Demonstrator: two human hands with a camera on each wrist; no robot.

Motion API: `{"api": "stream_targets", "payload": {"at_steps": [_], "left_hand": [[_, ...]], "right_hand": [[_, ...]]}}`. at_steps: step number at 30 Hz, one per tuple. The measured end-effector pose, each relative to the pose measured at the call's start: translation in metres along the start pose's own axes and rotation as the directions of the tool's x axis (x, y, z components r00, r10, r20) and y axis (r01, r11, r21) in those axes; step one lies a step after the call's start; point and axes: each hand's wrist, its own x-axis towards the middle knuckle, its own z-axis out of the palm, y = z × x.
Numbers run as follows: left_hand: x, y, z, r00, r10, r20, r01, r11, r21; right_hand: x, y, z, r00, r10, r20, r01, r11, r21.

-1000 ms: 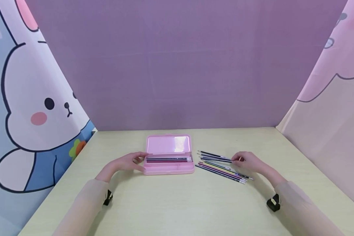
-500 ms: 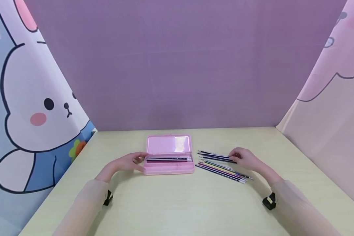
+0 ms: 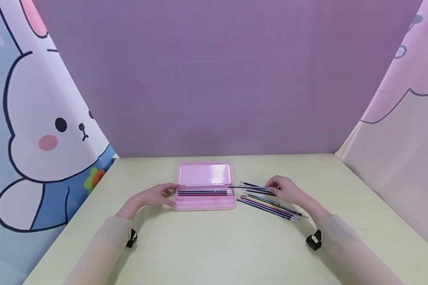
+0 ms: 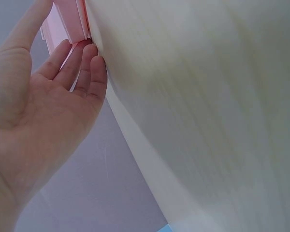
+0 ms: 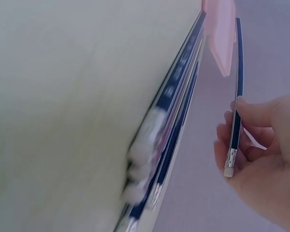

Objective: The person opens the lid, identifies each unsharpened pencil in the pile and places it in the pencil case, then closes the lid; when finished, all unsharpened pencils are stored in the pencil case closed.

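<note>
Pinching a dark pencil [image 5: 240,63], right hand [image 3: 286,190]; left hand [image 3: 152,196], fingers spread, touching pink case [image 3: 199,208].

The pale bench [image 3: 207,245] bore an open pink case [image 3: 194,174] near its far edge, loose pencils [image 3: 267,207] beside it toward the right edge.

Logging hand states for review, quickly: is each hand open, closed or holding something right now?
Left hand: open, touching the pink case.
Right hand: holding a dark pencil.
</note>
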Motion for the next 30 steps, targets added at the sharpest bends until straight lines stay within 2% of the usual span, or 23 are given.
{"api": "stream_targets", "payload": {"at_steps": [10, 19, 30], "left_hand": [[0.001, -0.001, -0.001, 0.999, 0.033, 0.006, -0.033, 0.999, 0.012], [0.0, 0.0, 0.0, 1.0, 0.021, 0.005, -0.021, 1.0, 0.002], [-0.001, 0.001, 0.001, 1.0, 0.019, 0.0, -0.019, 1.0, 0.019]], "right_hand": [[0.016, -0.014, 0.014, 0.999, -0.04, -0.017, 0.041, 0.999, 0.026], [0.029, -0.025, 0.028, 0.997, -0.078, 0.008, 0.077, 0.994, 0.075], [0.045, -0.048, 0.04, 0.99, -0.139, 0.028, 0.135, 0.984, 0.118]]}}
